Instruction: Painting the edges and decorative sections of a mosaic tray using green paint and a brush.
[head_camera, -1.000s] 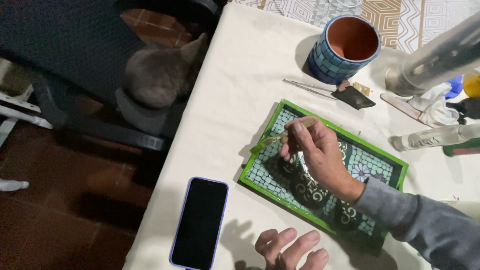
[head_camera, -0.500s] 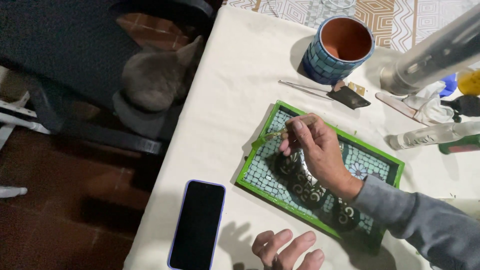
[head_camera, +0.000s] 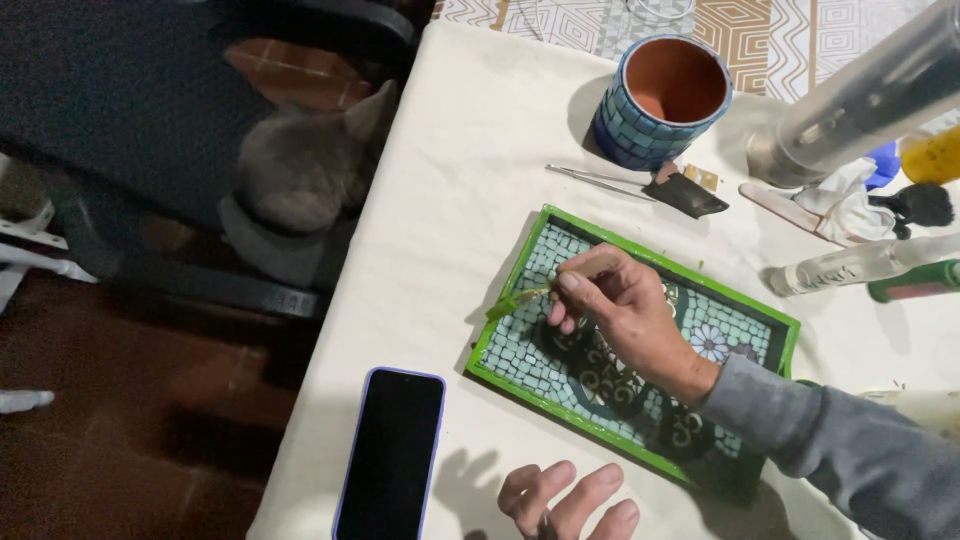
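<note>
The right hand (head_camera: 625, 315) pinches a thin brush (head_camera: 545, 290) like a pen, its green tip at the left rim of the green mosaic tray (head_camera: 640, 455), likely to steady fine strokes. The left hand (head_camera: 570, 500) rests loosely spread, holding nothing, at the table's near edge, just beside the tray and a phone (head_camera: 390, 455).

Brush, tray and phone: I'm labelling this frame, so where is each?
Brush (head_camera: 520, 297): head view, green-coated bristle end, held by the right hand (head_camera: 625, 320).
Tray (head_camera: 497, 372): head view, green near rim.
Phone (head_camera: 390, 455): head view, dark screen.
</note>
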